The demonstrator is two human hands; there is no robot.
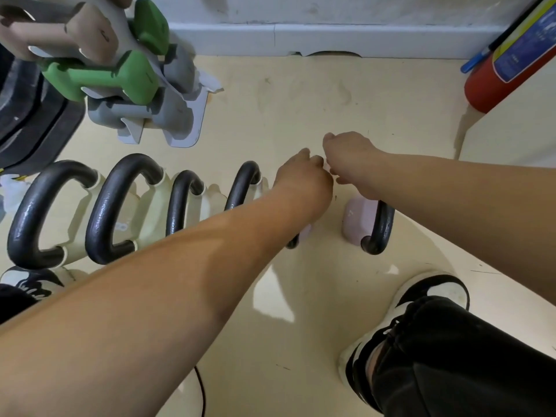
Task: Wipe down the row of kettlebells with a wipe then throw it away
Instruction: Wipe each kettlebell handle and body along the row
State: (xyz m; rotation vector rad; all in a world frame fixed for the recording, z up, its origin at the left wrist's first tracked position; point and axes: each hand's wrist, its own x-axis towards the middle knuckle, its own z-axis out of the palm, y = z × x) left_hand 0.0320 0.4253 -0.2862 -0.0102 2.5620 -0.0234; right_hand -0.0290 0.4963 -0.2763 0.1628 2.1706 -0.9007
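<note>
A row of kettlebells stands on the cream floor: several cream ones point(78, 218) with black handles point(120, 203) at the left, and a pink one point(358, 218) at the right. Another pink kettlebell point(306, 233) is mostly hidden under my left forearm. My left hand point(304, 176) and my right hand point(352, 158) reach out past the row, knuckles close together, fingers curled down and away from the camera. No wipe shows, and whatever lies under the fingers is hidden.
A white rack with a green dumbbell point(120, 76) and grey ones stands at the back left beside black weight plates point(30, 115). A red fire extinguisher point(496, 82) leans at the back right. My shoe point(433, 290) and black trouser leg fill the lower right. A thin black cable point(200, 386) lies near me.
</note>
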